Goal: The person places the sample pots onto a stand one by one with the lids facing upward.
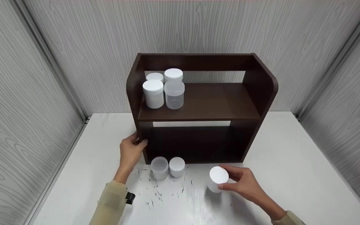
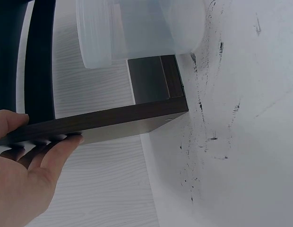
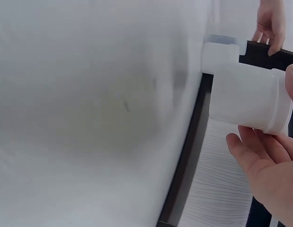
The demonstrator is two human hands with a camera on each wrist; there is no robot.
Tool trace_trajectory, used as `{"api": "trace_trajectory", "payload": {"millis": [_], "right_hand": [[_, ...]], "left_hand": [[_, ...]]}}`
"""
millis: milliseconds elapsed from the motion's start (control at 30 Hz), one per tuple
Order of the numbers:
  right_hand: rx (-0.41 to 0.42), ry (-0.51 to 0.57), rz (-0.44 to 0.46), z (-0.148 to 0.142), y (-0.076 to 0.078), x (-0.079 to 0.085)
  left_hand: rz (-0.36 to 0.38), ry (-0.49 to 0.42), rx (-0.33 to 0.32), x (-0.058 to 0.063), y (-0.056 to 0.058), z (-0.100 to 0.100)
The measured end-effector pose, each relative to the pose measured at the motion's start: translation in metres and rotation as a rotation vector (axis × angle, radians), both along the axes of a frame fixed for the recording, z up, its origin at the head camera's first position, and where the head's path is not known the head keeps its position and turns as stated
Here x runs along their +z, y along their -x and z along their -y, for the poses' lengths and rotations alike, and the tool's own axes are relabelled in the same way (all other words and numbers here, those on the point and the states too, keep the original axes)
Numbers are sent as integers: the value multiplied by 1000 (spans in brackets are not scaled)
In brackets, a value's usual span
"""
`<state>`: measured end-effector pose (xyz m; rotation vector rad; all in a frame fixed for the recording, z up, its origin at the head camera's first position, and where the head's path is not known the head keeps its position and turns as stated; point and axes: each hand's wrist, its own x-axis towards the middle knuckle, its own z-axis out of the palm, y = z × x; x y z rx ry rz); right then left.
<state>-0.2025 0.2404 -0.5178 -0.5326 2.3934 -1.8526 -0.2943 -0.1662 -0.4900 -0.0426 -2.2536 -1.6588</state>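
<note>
In the head view my left hand (image 1: 131, 151) grips the left side panel of a dark brown two-tier shelf (image 1: 198, 118), thumb at the front edge; the left wrist view shows the fingers (image 2: 56, 158) on the panel's outer face. My right hand (image 1: 245, 182) holds a white lidded jar (image 1: 218, 175) upright between thumb and fingers, in front of the shelf's right half. Two more jars stand on the table before the shelf's left end: a translucent jar (image 1: 159, 168) and a smaller white jar (image 1: 177, 167), side by side.
On the upper tier, at its left end, stand several jars, among them a front white jar (image 1: 153, 93) and a clear jar (image 1: 174, 95). Dark scuff marks (image 1: 158, 193) streak the white table (image 1: 105, 131). Wood-grain panels (image 1: 198, 28) enclose the table at the back and sides.
</note>
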Motion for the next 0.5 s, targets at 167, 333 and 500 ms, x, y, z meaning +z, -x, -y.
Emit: {"api": "trace_trajectory", "payload": {"millis": [167, 333, 500], "right_hand": [[-18, 5, -23, -3, 1, 19], [-17, 25, -50, -5, 2, 41], [-12, 31, -56, -8, 2, 65]], "left_hand": [[8, 13, 8, 1, 0, 1], [6, 18, 23, 1, -1, 1], [1, 25, 24, 1, -1, 0]]}}
